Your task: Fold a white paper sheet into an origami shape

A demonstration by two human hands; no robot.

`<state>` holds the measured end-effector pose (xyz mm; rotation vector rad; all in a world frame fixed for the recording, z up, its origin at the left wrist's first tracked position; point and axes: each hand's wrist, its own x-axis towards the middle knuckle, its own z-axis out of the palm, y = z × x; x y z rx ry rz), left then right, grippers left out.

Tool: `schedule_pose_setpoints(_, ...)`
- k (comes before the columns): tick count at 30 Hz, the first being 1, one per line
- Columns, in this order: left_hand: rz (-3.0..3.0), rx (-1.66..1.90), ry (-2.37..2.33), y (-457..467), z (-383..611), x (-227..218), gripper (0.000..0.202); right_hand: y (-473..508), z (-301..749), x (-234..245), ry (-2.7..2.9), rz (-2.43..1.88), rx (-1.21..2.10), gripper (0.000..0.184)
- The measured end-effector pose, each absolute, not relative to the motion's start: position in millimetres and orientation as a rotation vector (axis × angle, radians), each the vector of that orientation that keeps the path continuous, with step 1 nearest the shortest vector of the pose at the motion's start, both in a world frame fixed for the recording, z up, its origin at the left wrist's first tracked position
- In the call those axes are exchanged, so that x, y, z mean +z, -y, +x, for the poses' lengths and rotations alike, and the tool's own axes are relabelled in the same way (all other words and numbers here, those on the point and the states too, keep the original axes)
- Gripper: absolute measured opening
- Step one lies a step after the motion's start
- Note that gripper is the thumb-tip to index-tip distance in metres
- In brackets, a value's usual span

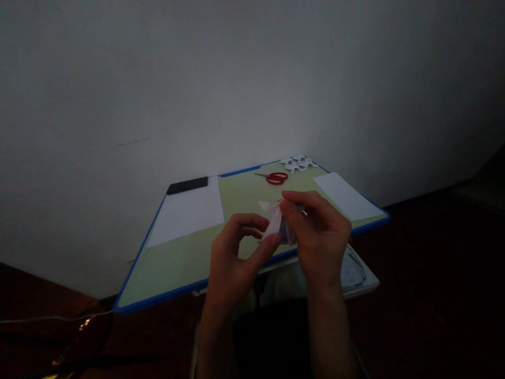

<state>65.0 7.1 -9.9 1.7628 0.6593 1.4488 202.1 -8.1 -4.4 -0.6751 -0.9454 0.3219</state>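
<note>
A small folded piece of white paper (273, 225) is held up between my two hands, above the near edge of the table. My left hand (240, 251) pinches its lower left part between thumb and fingers. My right hand (315, 231) grips the upper right part with thumb and forefinger, hiding some of the folds. One pointed flap sticks out to the left near the right fingertips. The paper's full shape cannot be made out in the dim light.
The green tabletop (173, 271) has a blue rim. On it lie red-handled scissors (275, 178), several folded white paper pieces (298, 163), white sheets at left (187, 216) and right (345, 195), and a dark flat object (187, 185). A wall (227, 80) stands behind.
</note>
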Motion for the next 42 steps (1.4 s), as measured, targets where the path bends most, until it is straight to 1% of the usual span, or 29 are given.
schedule_pose_setpoints(4,1.690,1.258,-0.664,-5.7,64.9,-6.7,0.015,8.6,199.3,-2.7,0.935,-0.679,0.366,0.011)
schedule_pose_setpoints(6,1.619,1.258,-0.667,-5.4,65.1,-6.2,0.015,8.7,200.7,-4.3,0.972,-0.669,0.427,0.013)
schedule_pose_setpoints(8,1.553,1.324,-0.690,-6.2,64.9,-6.6,0.018,8.4,204.6,-8.4,1.049,-0.640,0.501,0.021)
schedule_pose_setpoints(11,1.483,1.425,-0.735,-8.5,63.7,-7.9,0.022,7.6,212.8,-16.8,1.197,-0.601,0.611,0.043)
schedule_pose_setpoints(14,1.455,1.462,-0.722,-10.4,61.9,-8.8,0.023,7.3,218.8,-22.4,1.294,-0.579,0.668,0.055)
schedule_pose_setpoints(19,1.451,1.472,-0.679,-10.8,59.2,-8.6,0.021,7.1,219.2,-21.8,1.282,-0.581,0.678,0.054)
schedule_pose_setpoints(23,1.497,1.489,-0.679,-10.9,57.5,-11.1,0.017,5.4,215.7,-20.1,1.209,-0.588,0.685,0.058)
schedule_pose_setpoints(25,1.509,1.520,-0.677,-10.9,57.7,-12.9,0.016,4.3,213.7,-19.8,1.161,-0.599,0.686,0.057)
schedule_pose_setpoints(28,1.498,1.568,-0.692,-10.3,60.1,-14.3,0.017,3.1,211.7,-19.5,1.096,-0.632,0.660,0.050)
schedule_pose_setpoints(34,1.456,1.658,-0.748,-7.9,64.3,-11.5,0.032,2.6,213.2,-20.3,1.219,-0.758,0.521,0.022)
schedule_pose_setpoints(36,1.454,1.671,-0.737,-7.5,63.9,-10.9,0.034,2.7,213.4,-20.7,1.242,-0.743,0.524,0.020)
schedule_pose_setpoints(42,1.455,1.674,-0.754,-8.7,63.8,-10.2,0.032,2.9,211.2,-18.9,1.224,-0.752,0.474,0.023)
